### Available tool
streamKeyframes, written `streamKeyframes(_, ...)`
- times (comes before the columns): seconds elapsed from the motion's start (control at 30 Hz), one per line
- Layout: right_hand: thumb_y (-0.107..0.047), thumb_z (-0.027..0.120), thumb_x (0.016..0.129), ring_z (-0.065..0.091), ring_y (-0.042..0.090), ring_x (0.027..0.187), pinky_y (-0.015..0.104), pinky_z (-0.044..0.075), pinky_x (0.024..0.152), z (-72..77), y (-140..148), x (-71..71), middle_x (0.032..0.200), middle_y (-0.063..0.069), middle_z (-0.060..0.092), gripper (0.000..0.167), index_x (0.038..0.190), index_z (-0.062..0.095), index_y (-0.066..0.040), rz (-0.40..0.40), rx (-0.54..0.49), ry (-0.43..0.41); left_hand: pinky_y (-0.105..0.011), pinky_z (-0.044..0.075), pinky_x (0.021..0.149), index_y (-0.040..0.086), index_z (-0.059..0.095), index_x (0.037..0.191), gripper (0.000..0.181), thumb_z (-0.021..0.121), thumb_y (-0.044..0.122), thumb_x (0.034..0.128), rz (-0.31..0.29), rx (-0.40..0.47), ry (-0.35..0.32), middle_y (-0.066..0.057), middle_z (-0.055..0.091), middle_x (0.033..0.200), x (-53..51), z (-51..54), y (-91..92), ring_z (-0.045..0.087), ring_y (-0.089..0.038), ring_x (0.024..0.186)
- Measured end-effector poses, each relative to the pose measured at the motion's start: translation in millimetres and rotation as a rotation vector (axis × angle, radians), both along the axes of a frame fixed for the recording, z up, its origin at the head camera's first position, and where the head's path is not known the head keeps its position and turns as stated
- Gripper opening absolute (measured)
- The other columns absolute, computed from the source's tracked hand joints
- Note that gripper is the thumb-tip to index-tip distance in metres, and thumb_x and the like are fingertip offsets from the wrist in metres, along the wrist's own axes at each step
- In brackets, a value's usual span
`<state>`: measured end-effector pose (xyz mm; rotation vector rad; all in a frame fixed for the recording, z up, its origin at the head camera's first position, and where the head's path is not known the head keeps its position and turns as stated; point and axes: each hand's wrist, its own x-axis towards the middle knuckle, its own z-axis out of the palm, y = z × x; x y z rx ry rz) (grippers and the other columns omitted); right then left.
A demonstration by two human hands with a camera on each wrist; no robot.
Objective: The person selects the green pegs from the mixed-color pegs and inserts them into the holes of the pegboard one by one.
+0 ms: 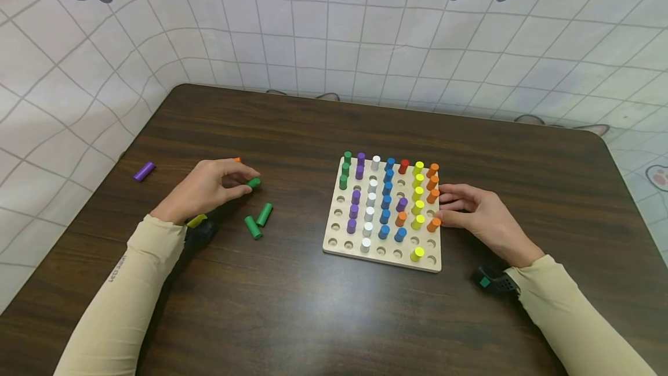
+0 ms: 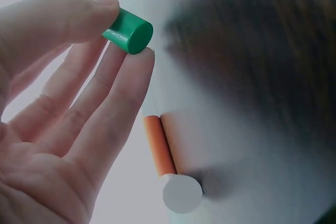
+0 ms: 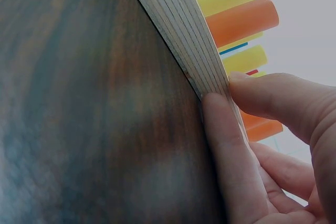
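Note:
Between thumb and fingertips, my left hand pinches a green peg, at the left of the table; the left wrist view shows this green peg close up. Two more green pegs lie just right of and below that hand. My right hand touches the right edge of the wooden pegboard, its thumb at the top edge and a finger against the side in the right wrist view. Rows of green, purple, white, blue, red, yellow and orange pegs stand upright in the board, among some bare holes.
A purple peg lies at the table's far left. Behind my left hand, an orange peg and a white peg lie together. A yellow piece shows by the left wrist. A grid-patterned cloth hangs behind the table.

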<state>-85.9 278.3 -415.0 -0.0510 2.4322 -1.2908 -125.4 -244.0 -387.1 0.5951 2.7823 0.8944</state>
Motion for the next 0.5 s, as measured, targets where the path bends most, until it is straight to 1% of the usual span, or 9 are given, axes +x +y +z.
streamKeyframes(0.2, -0.043, 0.078, 0.091, 0.066, -0.009, 0.102, 0.011, 0.055, 0.086, 0.1, 0.4, -0.3, 0.142, 0.012, 0.063, 0.079, 0.155, 0.045, -0.012, 0.001, -0.004, 0.001, -0.042, 0.062, 0.092, 0.014, 0.074, 0.122, 0.029, 0.076, 0.011, 0.0942, -0.007, 0.016, 0.017, -0.004, 0.077, 0.116, 1.6, 0.6, 2.0, 0.074, -0.020, 0.104)
streamKeyframes(0.33, -0.043, 0.078, 0.092, 0.066, -0.009, 0.102, 0.012, 0.055, 0.086, 0.5, 0.5, 0.1, 0.141, 0.012, 0.063, 0.078, 0.154, 0.045, -0.012, 0.002, -0.008, 0.003, -0.040, 0.062, 0.092, 0.015, 0.074, 0.121, 0.029, 0.078, 0.010, 0.0927, -0.001, 0.025, 0.036, -0.002, 0.077, 0.115, 2.1, 1.0, 3.9, 0.074, -0.018, 0.103)
streamKeyframes(0.43, -0.042, 0.078, 0.092, 0.065, -0.009, 0.102, 0.012, 0.055, 0.086, 0.1, 0.5, 0.0, 0.142, 0.013, 0.062, 0.078, 0.155, 0.044, -0.011, 0.003, -0.019, -0.002, -0.037, 0.062, 0.091, 0.016, 0.074, 0.119, 0.029, 0.079, 0.009, 0.0915, 0.010, 0.037, 0.041, 0.001, 0.077, 0.115, 2.3, 1.6, 5.5, 0.074, -0.016, 0.102)
streamKeyframes(0.5, -0.042, 0.078, 0.092, 0.065, -0.009, 0.103, 0.012, 0.056, 0.086, -0.5, 0.6, 0.0, 0.143, 0.013, 0.062, 0.079, 0.156, 0.044, -0.011, 0.002, -0.021, -0.005, -0.038, 0.062, 0.092, 0.017, 0.075, 0.118, 0.028, 0.079, 0.009, 0.0915, 0.010, 0.049, 0.040, 0.001, 0.077, 0.116, 2.3, 3.1, 6.7, 0.074, -0.016, 0.102)
